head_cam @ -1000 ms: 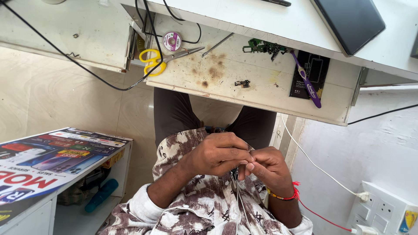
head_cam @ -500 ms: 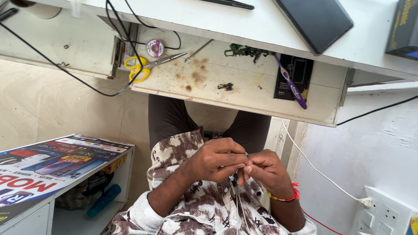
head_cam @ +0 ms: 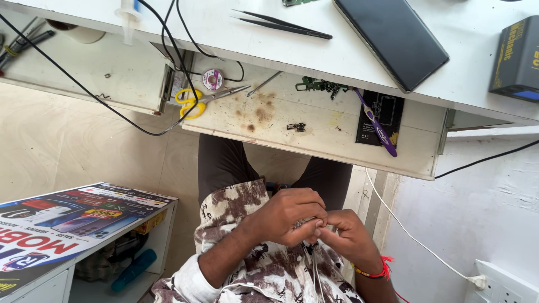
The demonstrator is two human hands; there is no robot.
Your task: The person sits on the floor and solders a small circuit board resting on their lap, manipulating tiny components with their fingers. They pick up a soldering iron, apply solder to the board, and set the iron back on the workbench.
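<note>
My left hand (head_cam: 292, 216) and my right hand (head_cam: 348, 235) meet in my lap, over a brown and white patterned shirt (head_cam: 264, 269). Their fingertips pinch a small pale object (head_cam: 314, 223) between them; it is too small to tell what it is. A thin metal tool hangs down from the hands over the shirt (head_cam: 315, 264). A red thread band circles my right wrist (head_cam: 377, 270).
A pulled-out drawer (head_cam: 314, 129) holds yellow-handled scissors (head_cam: 193, 101), a solder wick spool (head_cam: 213, 79), a purple toothbrush (head_cam: 377, 126) and small circuit parts. The white desk above carries tweezers (head_cam: 283, 24), a dark phone (head_cam: 396, 36) and black cables. A low shelf with a poster stands left (head_cam: 73, 221). Wall socket at right (head_cam: 505, 283).
The view has tilted up and shows more of the desk top. Both hands stay together in my lap, working the small object with little movement.
</note>
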